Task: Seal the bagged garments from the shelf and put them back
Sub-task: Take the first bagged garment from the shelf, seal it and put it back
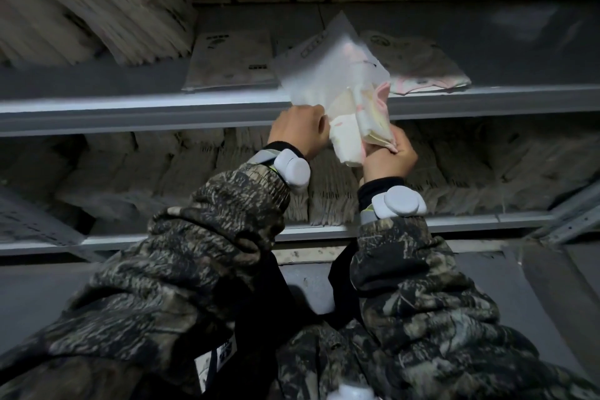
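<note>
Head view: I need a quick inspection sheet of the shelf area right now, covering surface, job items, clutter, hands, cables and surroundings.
Surface: grey metal shelf, its front rim just behind the hands.
Job's things: translucent bag held up, blurred; folded white and pink garment sticks out of its lower end, so it looks unsealed.
Clutter: left flat bag and right flat bag, each with a garment inside, lie on the shelf.
Grippers: left hand grips the bag's edge; right hand grips the garment's end.
Cables: nothing seen.
Surroundings: lower-shelf stacks and upper-left stacks of packed bags; dim light.
</note>
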The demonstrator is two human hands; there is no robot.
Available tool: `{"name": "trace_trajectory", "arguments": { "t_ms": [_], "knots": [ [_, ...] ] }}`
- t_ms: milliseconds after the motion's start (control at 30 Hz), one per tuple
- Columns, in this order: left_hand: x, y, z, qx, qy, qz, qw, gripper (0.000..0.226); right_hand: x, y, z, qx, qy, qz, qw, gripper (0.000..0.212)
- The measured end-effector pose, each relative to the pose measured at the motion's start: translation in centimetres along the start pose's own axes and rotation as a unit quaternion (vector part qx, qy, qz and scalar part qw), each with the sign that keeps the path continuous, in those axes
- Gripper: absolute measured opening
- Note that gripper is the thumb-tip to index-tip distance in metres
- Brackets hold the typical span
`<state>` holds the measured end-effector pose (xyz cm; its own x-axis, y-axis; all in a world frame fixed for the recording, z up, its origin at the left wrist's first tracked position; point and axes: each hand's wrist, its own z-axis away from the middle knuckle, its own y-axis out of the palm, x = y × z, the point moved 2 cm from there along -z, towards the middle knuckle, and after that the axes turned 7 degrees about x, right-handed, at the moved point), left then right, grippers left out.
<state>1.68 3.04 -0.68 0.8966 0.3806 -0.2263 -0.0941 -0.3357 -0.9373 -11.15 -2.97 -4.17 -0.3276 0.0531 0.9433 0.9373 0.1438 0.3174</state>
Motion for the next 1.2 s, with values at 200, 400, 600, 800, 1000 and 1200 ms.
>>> {"name": "trace_trajectory", "arguments": {
  "t_ms": [200, 400, 600, 800, 1000, 1200],
  "knots": [
    [-0.8, -0.1, 1.3, -0.029, 0.014, 0.038, 0.999, 0.029, 0.6, -0.1, -0.1, -0.003, 0.049, -0.078, 0.996, 0.034],
    [-1.0, -0.9, 2.1, -0.037, -0.036, 0.032, 0.998, 0.022, 0.7, 0.0, 0.6, -0.004, 0.053, -0.06, 0.997, 0.034],
    [-0.9, -1.9, 0.9, -0.046, -0.029, 0.066, 0.996, 0.022, 1.0, -0.1, 1.7, 0.015, 0.012, 0.02, 1.0, 0.037],
    [-1.4, -3.3, 0.5, -0.088, -0.01, 0.082, 0.993, 0.019, 0.6, -0.9, 1.5, 0.082, -0.082, 0.209, 0.971, 0.041],
    [-1.2, -3.5, 0.6, -0.121, 0.004, 0.081, 0.989, 0.017, 0.6, -0.9, 2.0, 0.105, -0.152, 0.274, 0.944, 0.042],
    [-2.6, -3.5, 0.8, -0.107, 0.129, 0.096, 0.981, 0.005, 0.5, -0.3, 1.6, 0.11, -0.207, 0.33, 0.914, 0.027]
  ]
}}
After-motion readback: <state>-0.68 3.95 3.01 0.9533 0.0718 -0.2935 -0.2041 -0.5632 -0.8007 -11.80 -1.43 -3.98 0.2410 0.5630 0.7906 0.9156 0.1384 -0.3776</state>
